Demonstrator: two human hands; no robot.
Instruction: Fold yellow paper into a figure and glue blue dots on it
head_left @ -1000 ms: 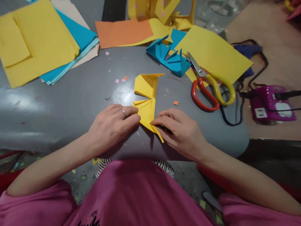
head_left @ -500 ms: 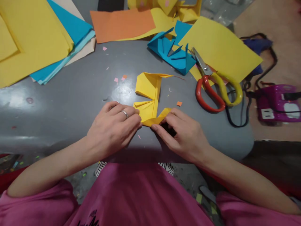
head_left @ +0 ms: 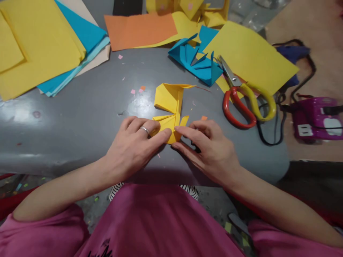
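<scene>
A folded yellow paper piece point(head_left: 168, 98) lies on the grey table in front of me, with pleats at its middle and a thin point at its upper right. My left hand point(head_left: 139, 139), with a ring on one finger, grips its lower left part, the thumb pressed on top. My right hand point(head_left: 207, 141) pinches the lower right corner, where a narrow flap stands up beside the fingers. Part of the lower edge is hidden under my fingers. Farther up lies a folded blue paper piece point(head_left: 197, 60) of similar shape.
Scissors point(head_left: 234, 80) with red and yellow handles lie to the right, on yellow sheets point(head_left: 249, 53). An orange sheet point(head_left: 142, 30) lies at the back, and stacked coloured paper point(head_left: 40, 43) at the left. A purple device point(head_left: 316, 116) with a black cord sits far right. Small scraps dot the table.
The lower right flap has swung up and inward against the yellow piece. My left thumb has moved right onto the paper, and my right index finger has come left over the fold.
</scene>
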